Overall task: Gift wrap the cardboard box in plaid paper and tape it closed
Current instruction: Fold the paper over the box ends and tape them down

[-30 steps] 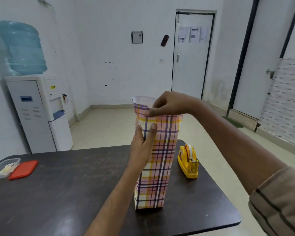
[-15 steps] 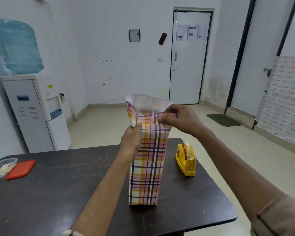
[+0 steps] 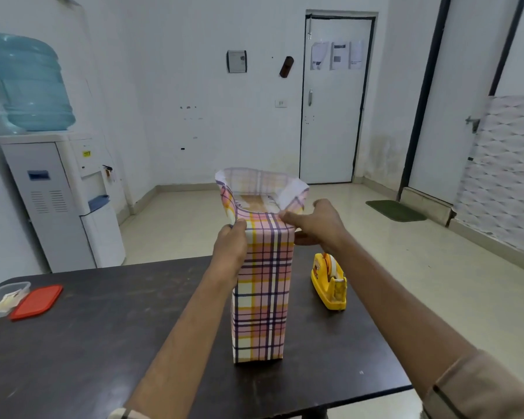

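Since half a second ago the right hand (image 3: 313,226) has slid from the middle of the front rim to the front right corner of the pink, yellow and purple plaid wrapping paper (image 3: 262,297), and the paper's collar now gapes wider. That hand grips the corner, fingertips on the top edge and thumb down the right side. The left hand (image 3: 232,246) is curled round the front left edge at the same height, holding the paper. Inside the open collar the top of the tall brown cardboard box (image 3: 254,202) shows. The wrapped box stands upright on the dark scuffed wooden table (image 3: 103,343), near its front right part. A yellow plastic tape dispenser (image 3: 330,285) sits just to the right, apart from the box. At the table's far left lie a clear plastic container (image 3: 3,297) and a flat red lid (image 3: 37,301), touching. A white water cooler (image 3: 64,201) with a blue bottle (image 3: 31,86) stands behind.
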